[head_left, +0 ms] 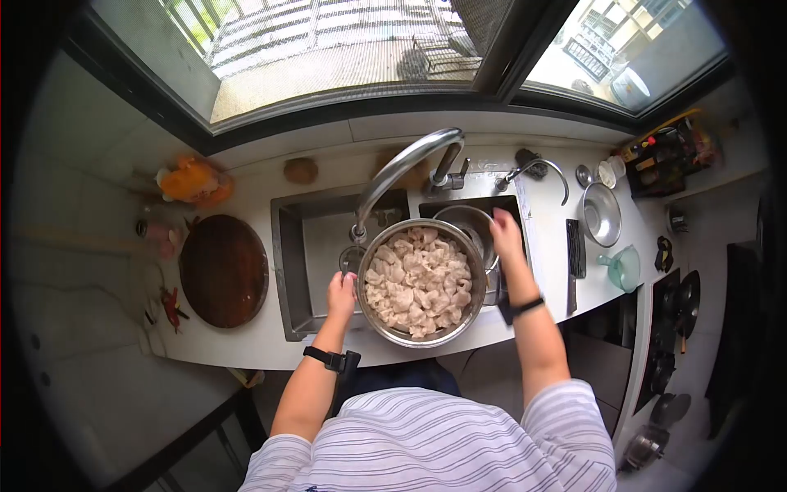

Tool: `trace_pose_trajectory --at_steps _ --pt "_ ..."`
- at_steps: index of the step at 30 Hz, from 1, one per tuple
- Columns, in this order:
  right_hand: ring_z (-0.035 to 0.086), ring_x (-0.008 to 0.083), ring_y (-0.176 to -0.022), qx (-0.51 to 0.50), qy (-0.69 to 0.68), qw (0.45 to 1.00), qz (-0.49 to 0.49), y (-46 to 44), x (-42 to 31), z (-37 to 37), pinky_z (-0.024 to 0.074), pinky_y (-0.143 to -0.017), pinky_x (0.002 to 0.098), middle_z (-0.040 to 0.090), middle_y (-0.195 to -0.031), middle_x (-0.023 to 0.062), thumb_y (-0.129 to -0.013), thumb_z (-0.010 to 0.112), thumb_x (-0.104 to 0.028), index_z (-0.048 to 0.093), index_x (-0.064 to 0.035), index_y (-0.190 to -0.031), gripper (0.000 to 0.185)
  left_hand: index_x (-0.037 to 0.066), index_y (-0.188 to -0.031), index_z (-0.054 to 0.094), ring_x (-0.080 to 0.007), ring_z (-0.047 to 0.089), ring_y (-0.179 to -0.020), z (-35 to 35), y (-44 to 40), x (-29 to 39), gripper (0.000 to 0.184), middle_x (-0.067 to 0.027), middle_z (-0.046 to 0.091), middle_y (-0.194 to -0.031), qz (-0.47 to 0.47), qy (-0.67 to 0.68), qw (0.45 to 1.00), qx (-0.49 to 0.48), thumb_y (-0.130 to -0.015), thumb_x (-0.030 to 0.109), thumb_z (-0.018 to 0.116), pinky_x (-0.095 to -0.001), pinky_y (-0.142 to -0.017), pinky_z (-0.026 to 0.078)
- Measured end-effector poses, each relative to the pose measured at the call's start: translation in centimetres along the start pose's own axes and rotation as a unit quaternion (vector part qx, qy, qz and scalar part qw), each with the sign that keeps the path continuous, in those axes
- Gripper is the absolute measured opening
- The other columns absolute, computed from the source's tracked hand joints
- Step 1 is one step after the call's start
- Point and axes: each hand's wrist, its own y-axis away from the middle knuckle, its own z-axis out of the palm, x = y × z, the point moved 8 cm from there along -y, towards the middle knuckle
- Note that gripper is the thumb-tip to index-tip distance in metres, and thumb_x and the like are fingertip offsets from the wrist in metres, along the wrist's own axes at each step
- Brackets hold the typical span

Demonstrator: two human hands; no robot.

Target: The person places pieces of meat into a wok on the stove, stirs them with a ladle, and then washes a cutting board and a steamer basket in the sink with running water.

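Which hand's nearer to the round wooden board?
Left. The left hand is at the steel pot's left side, across the left basin from the round wooden board; the right hand is farther off, beyond the pot.

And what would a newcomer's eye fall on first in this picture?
Most likely the metal pot, heaped with pale food pieces, over the front of the sink, with the left hand at its side. Then perhaps the curved faucet behind it, and the round dark board at left.
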Motion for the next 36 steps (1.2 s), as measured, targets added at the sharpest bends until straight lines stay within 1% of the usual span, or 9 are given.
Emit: trace_pose_trajectory --at_steps 2,4,8,14,20,21,30,32,36 --pt "0.057 0.0248 -0.073 0.113 0.100 0.988 0.015 8.2 5.0 -1.4 0.0469 -0.068 0.0365 0.058 -0.079 0.0143 -0.083 0.054 -0.019 0.056 0.0006 -0.097 0.024 0.005 -0.085 0.052 -0.0070 0.042 -0.050 1.1 -0.5 -0.1 0.012 0.0026 0.046 -0.060 -0.039 0.077 0.996 -0.036 -0.090 0.014 0.045 -0.0229 -0.046 0.035" --pt "0.052 0.0203 -0.061 0.036 -0.178 0.941 0.287 13.4 8.4 0.8 0.0436 -0.060 0.0354 0.054 -0.065 0.0093 -0.084 0.053 -0.019 0.057 -0.0004 -0.088 0.019 0.008 -0.079 0.049 -0.0053 0.033 -0.049 1.8 0.3 1.5 0.019 0.0047 0.037 -0.057 -0.059 0.081 0.995 -0.017 -0.092 0.019 0.041 -0.0226 -0.044 0.028" --pt "0.049 0.0200 -0.052 0.125 -0.113 0.964 0.207 11.4 10.0 -1.0 0.0399 -0.053 0.0369 0.054 -0.059 0.0086 -0.087 0.049 -0.020 0.056 -0.0012 -0.072 0.025 0.012 -0.077 0.046 -0.0041 0.029 -0.046 3.5 -1.1 3.5 0.022 0.0065 0.033 -0.056 0.071 0.023 0.997 0.021 -0.095 0.023 0.037 -0.0214 -0.040 0.023" --pt "0.052 0.0262 -0.057 0.161 0.022 0.982 0.094 10.9 -1.7 -14.0 0.0390 -0.055 0.0385 0.054 -0.061 0.0144 -0.089 0.044 -0.021 0.051 0.0002 -0.070 0.030 0.014 -0.078 0.043 -0.0020 0.025 -0.042 8.0 6.5 10.6 0.021 0.0084 0.030 -0.054 0.030 0.209 0.976 -0.051 -0.095 0.025 0.038 -0.0198 -0.037 0.019" --pt "0.047 0.0222 -0.058 0.126 -0.046 0.984 0.114 5.9 6.0 -11.2 0.0393 -0.058 0.0368 0.051 -0.061 0.0150 -0.089 0.046 -0.020 0.054 0.0028 -0.073 0.029 0.014 -0.078 0.044 -0.0015 0.022 -0.040 11.9 3.5 6.4 0.021 0.0091 0.030 -0.054 0.055 0.172 0.983 0.034 -0.095 0.024 0.041 -0.0192 -0.036 0.017" --pt "0.034 0.0090 -0.053 0.100 -0.085 0.986 0.100 5.6 5.8 -11.3 0.0303 -0.049 0.0285 0.038 -0.056 -0.0022 -0.092 0.044 -0.019 0.044 -0.0045 -0.063 0.032 0.013 -0.077 0.045 -0.0008 0.023 -0.042 11.9 4.1 6.0 0.019 0.0096 0.030 -0.055 0.038 0.181 0.982 0.046 -0.094 0.022 0.041 -0.0190 -0.037 0.018" --pt "0.031 0.0035 -0.047 -0.011 -0.053 0.999 -0.005 0.3 6.4 -9.3 0.0263 -0.042 0.0221 0.034 -0.054 -0.0059 -0.094 0.041 -0.023 0.043 -0.0101 -0.065 0.032 0.014 -0.079 0.044 -0.0017 0.022 -0.039 12.6 7.4 1.9 0.017 0.0091 0.029 -0.053 -0.027 0.179 0.972 0.147 -0.094 0.022 0.043 -0.0196 -0.035 0.016" --pt "0.035 0.0087 -0.051 -0.059 -0.191 0.970 0.136 2.3 7.3 -10.3 0.0303 -0.048 0.0295 0.038 -0.054 -0.0010 -0.092 0.043 -0.023 0.045 -0.0042 -0.063 0.035 0.013 -0.079 0.044 -0.0018 0.022 -0.039 12.2 9.8 3.5 0.018 0.0090 0.029 -0.052 -0.004 0.211 0.965 0.152 -0.094 0.022 0.042 -0.0197 -0.036 0.016" --pt "0.038 0.0118 -0.052 -0.050 -0.191 0.979 0.056 1.7 7.8 -8.8 0.0341 -0.050 0.0313 0.039 -0.053 0.0004 -0.092 0.044 -0.024 0.045 -0.0020 -0.065 0.034 0.013 -0.078 0.044 -0.0020 0.022 -0.039 12.0 9.6 3.2 0.020 0.0090 0.029 -0.052 0.017 0.217 0.966 0.137 -0.095 0.022 0.039 -0.0199 -0.036 0.016"
